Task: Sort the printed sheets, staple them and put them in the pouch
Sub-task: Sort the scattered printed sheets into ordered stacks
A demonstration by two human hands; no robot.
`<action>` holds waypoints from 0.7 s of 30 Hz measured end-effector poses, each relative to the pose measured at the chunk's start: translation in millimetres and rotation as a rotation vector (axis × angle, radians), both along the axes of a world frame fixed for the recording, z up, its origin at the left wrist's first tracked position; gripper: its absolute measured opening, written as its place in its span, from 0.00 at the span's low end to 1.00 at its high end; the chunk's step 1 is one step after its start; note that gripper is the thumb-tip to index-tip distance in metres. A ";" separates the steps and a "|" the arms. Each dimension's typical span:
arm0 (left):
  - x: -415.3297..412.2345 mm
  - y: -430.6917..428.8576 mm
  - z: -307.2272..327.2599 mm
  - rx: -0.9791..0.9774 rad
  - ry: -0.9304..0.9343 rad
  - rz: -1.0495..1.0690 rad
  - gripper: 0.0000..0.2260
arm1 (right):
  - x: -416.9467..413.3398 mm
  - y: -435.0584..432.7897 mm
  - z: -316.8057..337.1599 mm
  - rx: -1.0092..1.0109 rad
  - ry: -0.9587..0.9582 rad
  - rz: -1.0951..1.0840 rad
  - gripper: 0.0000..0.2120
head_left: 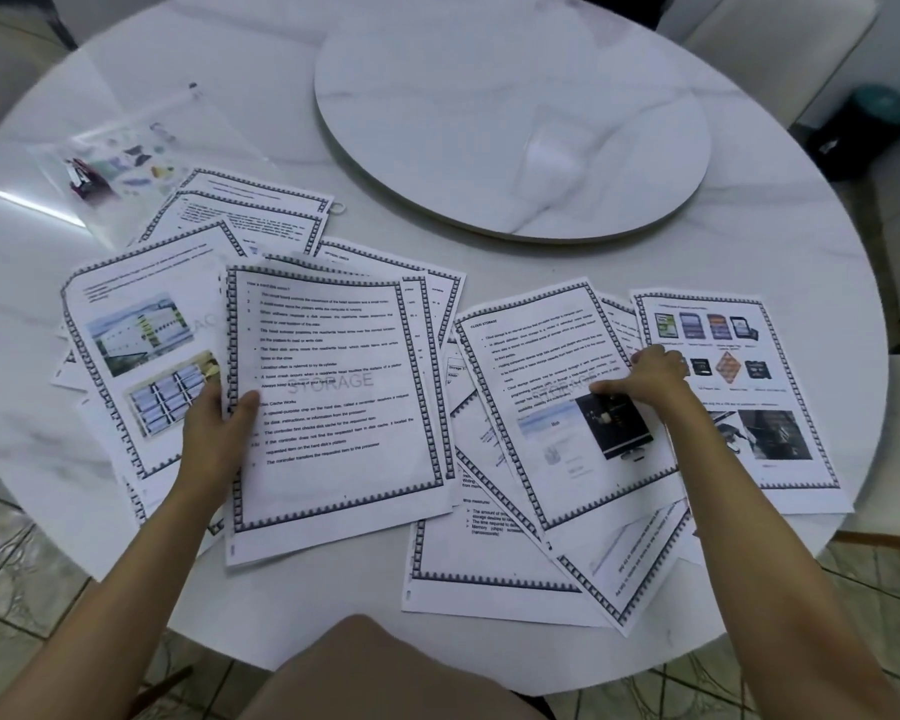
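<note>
Across the near half of the round white marble table (pixel 749 252), from about 8 o'clock round to 4 o'clock with the person seated at 6, the printed sheets (pixel 494 558) lie fanned out loose and overlapping, each with a dark patterned border.

At 7 o'clock the left hand (pixel 214 428) grips the text sheet (pixel 333 397) by its left edge, thumb on top and fingers tucked beneath. That page carries a grey "STORAGE" watermark and lies over its neighbours. Just beside it, towards 8 o'clock, is the picture sheet (pixel 136 356) with two photographs, partly under the left hand.

At 4 o'clock the right hand (pixel 650 376) is curled at the right edge of the cloud-storage sheet (pixel 552 366) – thumb flat on the page, fingers bent over the edge, pinching it. Beyond it, at 3 o'clock, the memory-card sheet (pixel 739 407) lies flat, its left side touched by the right hand's knuckles.

The clear pouch (pixel 141 122) sits at 10 o'clock, well apart from both hands, its near corner under the farthest sheets. A dark red stapler (pixel 85 181) rests at the pouch's left end – on it or inside it, I cannot tell.

A marble turntable (pixel 510 122) fills the table from 12 to 1 o'clock. Off the table at 2 o'clock stands a dark bin (pixel 874 127) on the floor.
</note>
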State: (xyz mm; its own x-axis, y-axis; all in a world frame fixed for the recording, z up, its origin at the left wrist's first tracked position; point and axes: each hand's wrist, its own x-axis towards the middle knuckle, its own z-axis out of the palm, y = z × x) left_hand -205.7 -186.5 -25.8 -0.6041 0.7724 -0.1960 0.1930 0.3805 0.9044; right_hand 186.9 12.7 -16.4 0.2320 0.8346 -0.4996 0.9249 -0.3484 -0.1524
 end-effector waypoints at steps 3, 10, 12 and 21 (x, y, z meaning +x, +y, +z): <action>-0.3 0.4 -0.8 -0.010 0.023 -0.009 0.15 | 5.4 -0.2 1.0 0.140 0.138 -0.069 0.26; 0.8 -0.3 0.3 -0.017 0.038 -0.015 0.15 | 13.4 -15.9 11.5 0.360 0.498 -0.074 0.04; 2.5 -0.2 1.7 -0.010 0.041 -0.018 0.15 | 16.7 -18.7 14.2 0.368 0.543 -0.072 0.04; -3.5 3.4 10.4 0.042 0.002 -0.004 0.16 | 33.0 -28.7 16.2 0.303 0.552 -0.130 0.16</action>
